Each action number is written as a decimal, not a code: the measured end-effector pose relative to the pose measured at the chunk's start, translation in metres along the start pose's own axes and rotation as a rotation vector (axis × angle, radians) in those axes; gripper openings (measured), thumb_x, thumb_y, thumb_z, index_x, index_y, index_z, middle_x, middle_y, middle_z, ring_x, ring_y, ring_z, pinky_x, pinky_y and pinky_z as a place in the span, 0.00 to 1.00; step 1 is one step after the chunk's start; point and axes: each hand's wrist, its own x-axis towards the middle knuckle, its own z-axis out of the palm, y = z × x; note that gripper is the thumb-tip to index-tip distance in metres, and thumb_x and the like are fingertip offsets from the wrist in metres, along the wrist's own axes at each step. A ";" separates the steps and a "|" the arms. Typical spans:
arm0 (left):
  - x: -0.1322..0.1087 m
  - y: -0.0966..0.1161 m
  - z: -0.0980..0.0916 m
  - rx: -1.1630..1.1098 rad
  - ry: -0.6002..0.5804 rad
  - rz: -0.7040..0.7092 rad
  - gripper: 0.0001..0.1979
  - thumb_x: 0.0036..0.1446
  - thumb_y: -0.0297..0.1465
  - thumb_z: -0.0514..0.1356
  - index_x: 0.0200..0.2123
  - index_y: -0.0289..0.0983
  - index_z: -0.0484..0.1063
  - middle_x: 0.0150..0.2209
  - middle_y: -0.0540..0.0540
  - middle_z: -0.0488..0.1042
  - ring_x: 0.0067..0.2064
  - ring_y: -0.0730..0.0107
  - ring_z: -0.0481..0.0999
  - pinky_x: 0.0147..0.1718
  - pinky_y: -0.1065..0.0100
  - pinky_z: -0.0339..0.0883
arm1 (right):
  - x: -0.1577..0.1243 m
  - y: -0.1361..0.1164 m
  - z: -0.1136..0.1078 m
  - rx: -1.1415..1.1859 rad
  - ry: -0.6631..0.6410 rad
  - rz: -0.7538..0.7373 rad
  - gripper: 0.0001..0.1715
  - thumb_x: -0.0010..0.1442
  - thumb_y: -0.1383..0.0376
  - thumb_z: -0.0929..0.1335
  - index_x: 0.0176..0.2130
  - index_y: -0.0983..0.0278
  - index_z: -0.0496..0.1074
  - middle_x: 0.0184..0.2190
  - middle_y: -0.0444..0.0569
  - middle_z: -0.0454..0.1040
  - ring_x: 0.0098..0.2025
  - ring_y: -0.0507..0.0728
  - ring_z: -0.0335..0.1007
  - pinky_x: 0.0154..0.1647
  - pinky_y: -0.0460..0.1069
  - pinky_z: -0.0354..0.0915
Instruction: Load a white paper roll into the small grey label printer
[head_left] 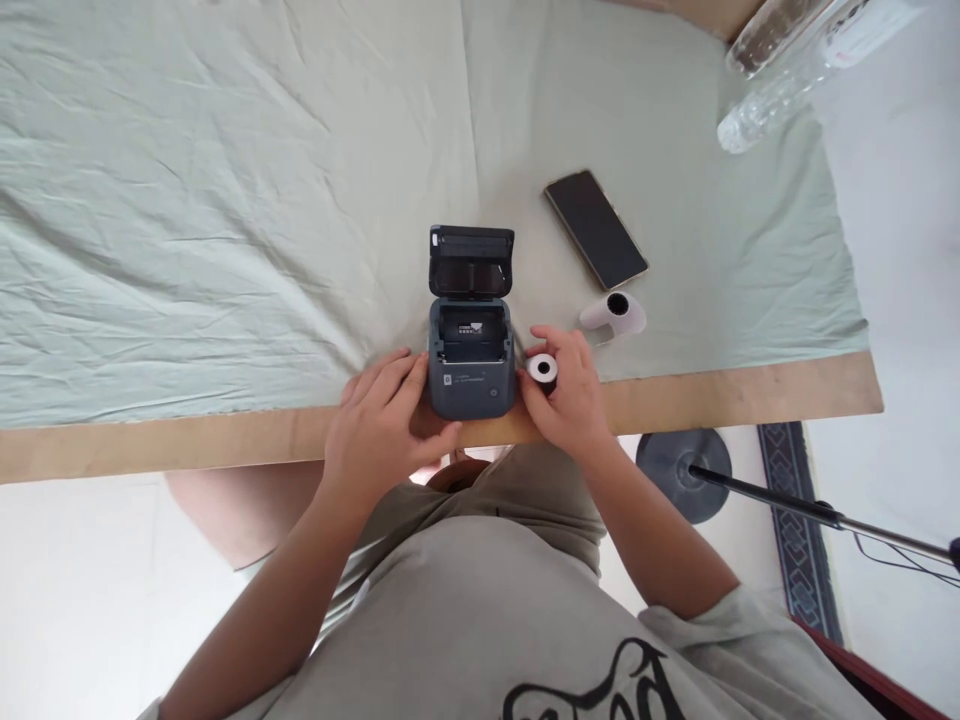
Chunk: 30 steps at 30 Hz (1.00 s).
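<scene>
A dark blue-grey label printer [471, 390] stands at the table's front edge with its lid [471, 262] raised, so the inner bay shows. Its bay holds no roll, only a small printed label on the inside. My left hand [379, 425] lies along the printer's left side, fingers stretched and the thumb reaching toward its front corner. Just right of the printer, my right hand [570, 395] has its fingers curled round a small paper roll [542, 368], whose white end and dark core hole face up. The roll's lower part looks dark.
Beyond my right hand lies a partly unwound white roll [630, 318]. A phone [596, 228] rests behind it on the pale green cloth [225, 200]. Clear plastic bottles [772, 110] lie at the back right. A stand with a round base [671, 480] is on the floor.
</scene>
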 end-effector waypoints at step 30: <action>0.003 -0.002 -0.007 -0.026 -0.029 0.032 0.38 0.57 0.42 0.65 0.67 0.31 0.63 0.54 0.33 0.79 0.58 0.40 0.79 0.53 0.51 0.73 | 0.001 -0.004 -0.004 0.032 -0.015 -0.039 0.25 0.62 0.70 0.68 0.58 0.55 0.66 0.41 0.49 0.76 0.42 0.59 0.73 0.41 0.57 0.74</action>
